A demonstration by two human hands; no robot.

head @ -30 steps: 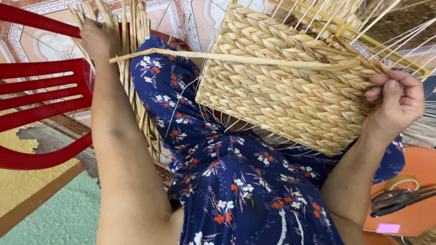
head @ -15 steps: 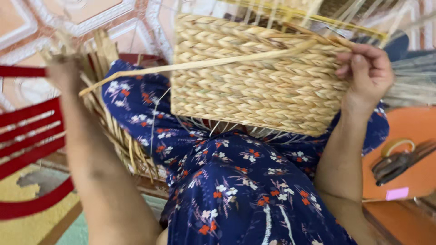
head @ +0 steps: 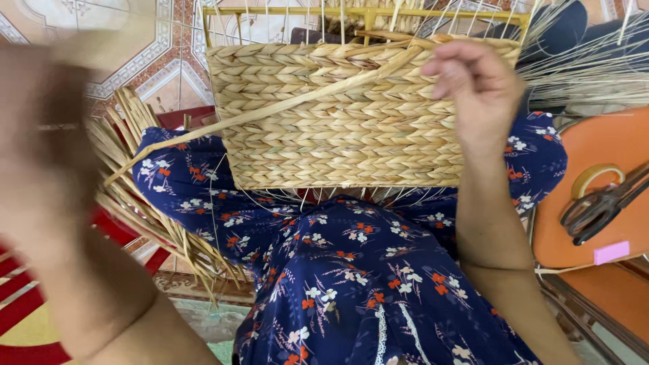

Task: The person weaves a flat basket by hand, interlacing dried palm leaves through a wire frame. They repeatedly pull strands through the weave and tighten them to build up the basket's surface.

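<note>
A half-woven straw basket (head: 351, 122) on a yellow wire frame (head: 365, 12) rests on my lap, over a blue flowered dress (head: 351, 270). My right hand (head: 473, 81) grips the basket's upper right edge, where a long flat straw strand (head: 270, 111) starts. The strand runs down to the left across the weave. My left hand (head: 47, 135) is raised at the left, heavily blurred and close to the camera; whether it holds the strand's far end cannot be made out.
A bundle of loose straw strands (head: 142, 203) lies by my left knee. An orange stool (head: 595, 203) at the right carries black scissors (head: 602, 203), a tape roll (head: 595, 177) and a pink slip. A red plastic chair (head: 27, 318) stands at lower left on patterned floor tiles.
The basket has come closer and sits more upright. My left arm has swung up toward the camera and blurred. My right hand has moved up along the basket's top edge.
</note>
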